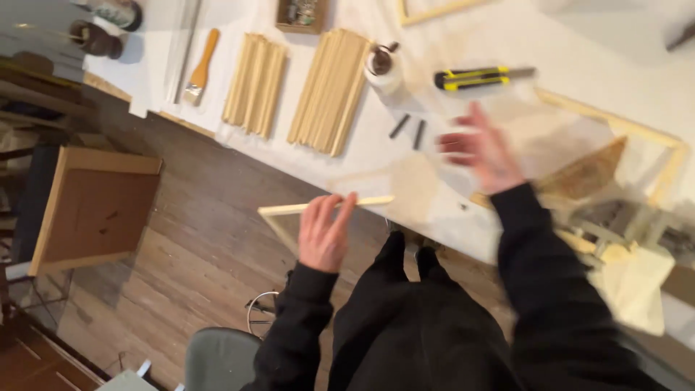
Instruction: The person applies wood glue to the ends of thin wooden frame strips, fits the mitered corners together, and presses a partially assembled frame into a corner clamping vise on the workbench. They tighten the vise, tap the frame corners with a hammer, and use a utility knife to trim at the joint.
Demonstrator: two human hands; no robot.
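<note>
Your left hand (pixel 323 235) grips a thin wooden frame (pixel 289 210) at its top rail, fingers (pixel 340 213) curled over the strip, holding it out past the edge of the counter (pixel 347 163) above the wooden floor (pixel 195 246). Your right hand (pixel 481 152) hangs over the counter with its fingers spread and holding nothing; it is blurred by motion. Keep the left grip close to the corner so the light frame does not twist, and bring the free hand to the far end of the rail before you shift it.

Just beyond your right hand lie two short dark pieces (pixel 409 130), and further on a yellow and black utility knife (pixel 481 77); mind the blade end when you reach that way. A roll of tape (pixel 381 69) stands beside two bundles of wooden strips (pixel 293 90), with a paintbrush (pixel 201 66) to their left. A larger frame (pixel 651 134) lies on the counter to your right, over pale cloth. On the floor to the left, a canvas frame (pixel 94 210) leans, well apart from you.
</note>
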